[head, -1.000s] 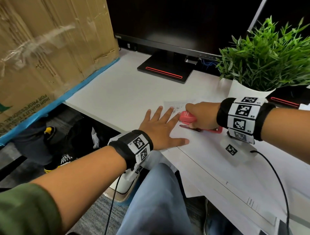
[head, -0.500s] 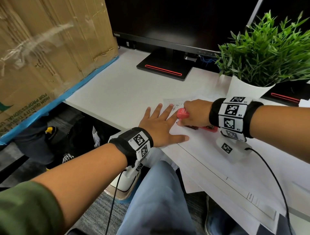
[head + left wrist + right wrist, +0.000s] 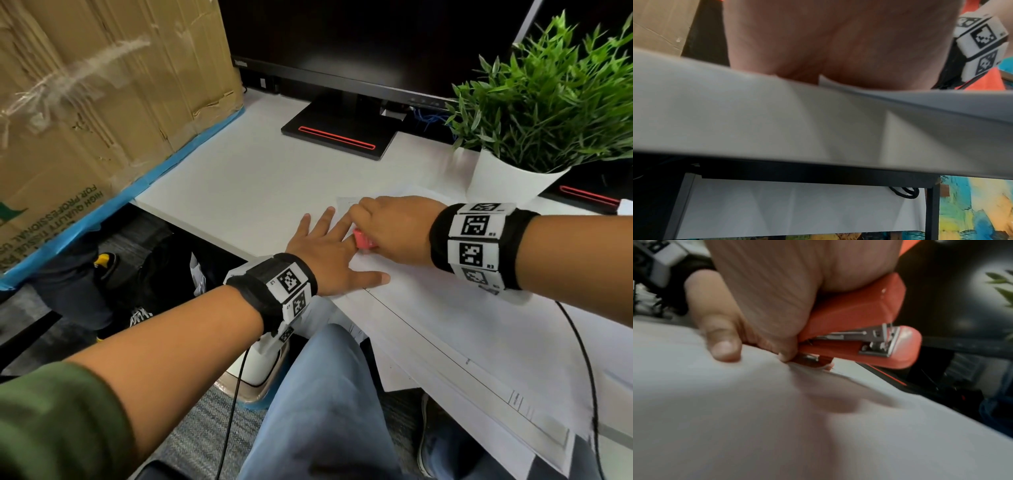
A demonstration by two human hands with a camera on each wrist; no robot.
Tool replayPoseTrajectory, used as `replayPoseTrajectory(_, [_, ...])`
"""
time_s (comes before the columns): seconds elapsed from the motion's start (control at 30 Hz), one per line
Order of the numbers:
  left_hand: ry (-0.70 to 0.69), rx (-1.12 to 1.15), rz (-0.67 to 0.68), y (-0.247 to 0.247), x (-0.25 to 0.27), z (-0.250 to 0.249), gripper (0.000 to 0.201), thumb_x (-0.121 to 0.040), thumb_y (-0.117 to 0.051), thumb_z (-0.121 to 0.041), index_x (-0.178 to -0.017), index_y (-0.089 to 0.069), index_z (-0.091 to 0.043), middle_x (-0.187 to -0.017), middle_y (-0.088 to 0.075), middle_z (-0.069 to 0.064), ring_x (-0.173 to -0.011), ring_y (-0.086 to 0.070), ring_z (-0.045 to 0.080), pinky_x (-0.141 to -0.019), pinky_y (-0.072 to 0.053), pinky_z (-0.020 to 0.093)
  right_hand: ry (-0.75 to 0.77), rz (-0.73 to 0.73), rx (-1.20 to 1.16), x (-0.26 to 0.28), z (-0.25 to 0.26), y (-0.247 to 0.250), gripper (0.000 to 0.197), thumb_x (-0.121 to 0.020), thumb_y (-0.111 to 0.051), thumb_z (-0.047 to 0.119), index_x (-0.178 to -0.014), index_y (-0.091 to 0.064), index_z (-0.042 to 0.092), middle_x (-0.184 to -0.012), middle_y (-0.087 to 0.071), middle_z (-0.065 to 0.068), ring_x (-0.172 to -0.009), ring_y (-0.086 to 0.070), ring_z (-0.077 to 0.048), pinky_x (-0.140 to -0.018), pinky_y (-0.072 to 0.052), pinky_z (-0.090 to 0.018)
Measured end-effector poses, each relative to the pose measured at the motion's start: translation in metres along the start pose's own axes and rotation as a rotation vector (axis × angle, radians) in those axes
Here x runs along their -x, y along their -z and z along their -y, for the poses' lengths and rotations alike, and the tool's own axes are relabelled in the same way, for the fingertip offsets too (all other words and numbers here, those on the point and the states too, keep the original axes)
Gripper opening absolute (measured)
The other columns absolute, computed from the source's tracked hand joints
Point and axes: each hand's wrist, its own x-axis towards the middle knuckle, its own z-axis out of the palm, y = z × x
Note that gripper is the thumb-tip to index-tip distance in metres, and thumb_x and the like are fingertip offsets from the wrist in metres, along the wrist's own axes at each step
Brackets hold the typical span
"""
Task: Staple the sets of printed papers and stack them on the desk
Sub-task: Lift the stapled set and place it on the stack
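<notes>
A set of white printed papers [image 3: 455, 308] lies on the white desk [image 3: 246, 192] and overhangs its front edge. My left hand [image 3: 329, 250] lies flat on the sheets' left corner, fingers spread; the left wrist view shows only its palm [image 3: 838, 40] on the paper [image 3: 941, 104]. My right hand [image 3: 394, 229] grips a red stapler [image 3: 363, 240] at the papers' top corner, beside my left fingers. In the right wrist view the stapler [image 3: 859, 318] is squeezed under my palm [image 3: 777, 288], its front hidden by my fingers, over the paper [image 3: 756, 402].
A black monitor with a red-striped stand [image 3: 339, 133] sits at the back of the desk. A potted green plant [image 3: 541, 113] stands just behind my right hand. A large cardboard box [image 3: 85, 102] is at the left. My leg in jeans [image 3: 329, 404] is under the desk edge.
My right hand has moved the stapler left and forward, over the papers' corner and close against my left fingers; most of the stapler is now hidden under the hand. The left hand stayed flat.
</notes>
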Motion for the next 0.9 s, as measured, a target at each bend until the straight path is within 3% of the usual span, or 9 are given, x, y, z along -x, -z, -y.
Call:
replayPoseTrajectory(0.07, [-0.001, 0.006, -0.004, 0.0, 0.001, 0.0, 0.092, -0.072, -0.015, -0.093, -0.15, 0.006, -0.049, -0.162, 0.018, -0.01, -0.149, 0.018, 0.026, -0.118, 0.009, 0.055, 0.016, 0.004, 0.012, -0.001, -0.002, -0.001, 0.039, -0.099, -0.04, 0.038, -0.127, -0.037, 0.011, -0.118, -0.05, -0.007, -0.095, -0.056, -0.024, -0.073, -0.05, -0.037])
replayPoseTrajectory(0.17, [0.018, -0.001, -0.006, 0.001, 0.001, -0.002, 0.097, -0.071, -0.015, -0.093, -0.15, 0.013, -0.044, -0.162, 0.018, -0.008, -0.149, 0.018, 0.025, -0.118, 0.009, 0.055, -0.168, 0.05, -0.282, -0.002, -0.004, -0.005, 0.044, -0.096, -0.051, 0.039, -0.124, -0.034, 0.008, -0.107, -0.056, -0.007, -0.08, -0.053, -0.021, -0.068, -0.043, -0.032])
replayPoseTrajectory(0.23, [0.027, -0.001, 0.005, 0.002, 0.001, -0.002, 0.098, -0.071, -0.015, -0.093, -0.15, 0.014, -0.043, -0.162, 0.019, -0.007, -0.149, 0.019, 0.025, -0.118, 0.009, 0.054, -0.282, 0.096, -0.438, -0.005, -0.005, -0.007, 0.048, -0.094, -0.055, 0.039, -0.123, -0.035, 0.006, -0.097, -0.057, -0.006, -0.082, -0.054, -0.022, -0.068, -0.043, -0.031])
replayPoseTrajectory(0.4, [0.026, 0.005, 0.025, 0.003, 0.003, -0.002, 0.097, -0.072, -0.017, -0.092, -0.15, 0.016, -0.043, -0.162, 0.019, -0.006, -0.149, 0.019, 0.025, -0.118, 0.011, 0.053, -0.376, 0.223, -0.487, -0.018, -0.007, 0.002, 0.034, -0.09, -0.062, 0.036, -0.105, -0.048, 0.008, -0.087, -0.058, -0.006, -0.082, -0.055, -0.023, -0.06, -0.04, -0.027])
replayPoseTrajectory(0.6, [0.03, -0.003, 0.03, 0.003, 0.002, -0.002, 0.099, -0.071, -0.017, -0.093, -0.151, 0.012, -0.041, -0.162, 0.019, -0.006, -0.149, 0.019, 0.025, -0.118, 0.009, 0.054, -0.395, 0.358, -0.55, -0.023, -0.013, 0.008, 0.03, -0.093, -0.058, 0.035, -0.074, -0.054, 0.012, -0.069, -0.057, -0.002, -0.058, -0.051, -0.015, -0.058, -0.04, -0.025])
replayPoseTrajectory(0.77, [0.03, -0.001, 0.019, 0.001, 0.0, 0.001, 0.1, -0.071, -0.017, -0.093, -0.15, 0.016, -0.042, -0.162, 0.019, -0.006, -0.149, 0.019, 0.025, -0.118, 0.01, 0.055, -0.455, 0.411, -0.803, -0.018, -0.02, 0.018, 0.038, -0.096, -0.055, 0.033, -0.067, -0.057, 0.009, -0.044, -0.058, 0.001, -0.035, -0.053, -0.012, -0.05, -0.045, -0.025])
replayPoseTrajectory(0.9, [0.01, 0.025, 0.015, 0.001, 0.002, 0.001, 0.1, -0.072, -0.02, -0.092, -0.151, 0.013, -0.041, -0.162, 0.018, -0.006, -0.149, 0.019, 0.025, -0.118, 0.011, 0.055, -0.402, 0.376, -0.629, -0.019, -0.016, 0.015, 0.037, -0.094, -0.056, 0.039, -0.069, -0.057, 0.012, -0.062, -0.059, 0.0, -0.053, -0.052, -0.014, -0.059, -0.042, -0.026])
